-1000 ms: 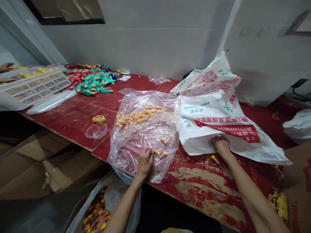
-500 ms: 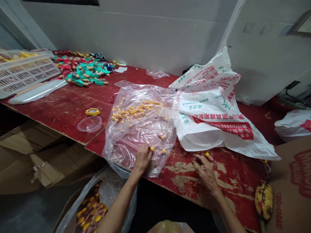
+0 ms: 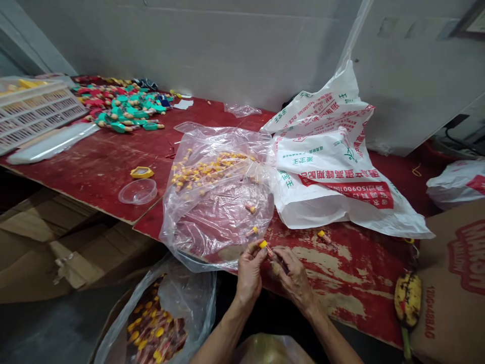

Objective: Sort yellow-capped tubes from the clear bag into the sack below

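Observation:
My left hand (image 3: 249,271) pinches a small yellow-capped tube (image 3: 269,251) with a reddish patterned body, just over the table's front edge. My right hand (image 3: 297,280) is closed at the tube's lower end, round a dark, narrow thing (image 3: 282,263). Whether that dark thing is joined to the tube I cannot tell. Behind my hands lies a clear plastic bag (image 3: 212,222) with a heap of similar yellow-capped pieces (image 3: 212,169) at its far side. Two more pieces lie nearer on the bag, and another yellow-capped piece (image 3: 324,236) rests on the table to the right.
A white printed sack (image 3: 326,172) spreads over the red table (image 3: 106,167). Left are a round clear lid (image 3: 137,192), a yellow case (image 3: 142,172), green and red pieces (image 3: 129,111) and a white crate (image 3: 41,114). Below is an open bag (image 3: 204,303) of yellow-capped pieces; right, a banana (image 3: 407,299).
My left hand has taken a yellow-capped tube off the clear bag and carried it right, towards me. My right hand has come left to meet it, away from the piece on the table.

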The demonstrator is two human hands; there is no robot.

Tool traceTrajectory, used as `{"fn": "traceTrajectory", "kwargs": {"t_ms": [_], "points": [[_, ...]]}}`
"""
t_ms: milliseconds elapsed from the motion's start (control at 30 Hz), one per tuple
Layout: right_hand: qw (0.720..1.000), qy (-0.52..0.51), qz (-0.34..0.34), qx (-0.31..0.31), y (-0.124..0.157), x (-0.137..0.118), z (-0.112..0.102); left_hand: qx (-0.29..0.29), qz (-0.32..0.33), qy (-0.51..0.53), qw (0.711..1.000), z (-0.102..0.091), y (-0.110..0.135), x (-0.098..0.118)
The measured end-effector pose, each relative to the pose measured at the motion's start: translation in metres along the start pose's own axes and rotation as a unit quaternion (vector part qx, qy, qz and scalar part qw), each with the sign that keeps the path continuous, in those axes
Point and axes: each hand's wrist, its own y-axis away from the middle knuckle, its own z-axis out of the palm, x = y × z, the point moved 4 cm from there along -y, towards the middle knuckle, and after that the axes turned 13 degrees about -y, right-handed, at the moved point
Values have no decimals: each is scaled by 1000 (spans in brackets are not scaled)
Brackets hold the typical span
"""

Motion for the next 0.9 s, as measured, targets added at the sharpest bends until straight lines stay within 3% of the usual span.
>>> {"fn": "traceTrajectory", "kwargs": {"t_ms": [167,267,367,533,567,633,700,767,833,900], "points": [[999,31,-20,39,1,2,-13,-65,58,-178,980,8,15,-5],[999,37,-39,3,1,4,-18,-82,134,-337,928,4,22,3],[995,49,-63,-53,0,3,-19,-98,211,-429,873,2,27,5],[991,61,-57,-102,0,12,-15,-126,238,-489,830,1,19,0],[991,81,-56,-93,1,18,-17,-113,241,-499,824,-3,14,3],[984,164,-54,-44,0,31,-28,-34,262,-540,799,-18,-1,18],[959,279,-47,25,-2,46,-48,83,278,-608,739,-41,-18,37],[924,374,-37,68,-3,60,-68,152,271,-666,678,-64,-35,53],[897,435,-31,77,-3,69,-83,150,263,-692,656,-77,-51,61],[880,468,-29,78,-3,73,-91,110,269,-701,651,-77,-65,60]]}}
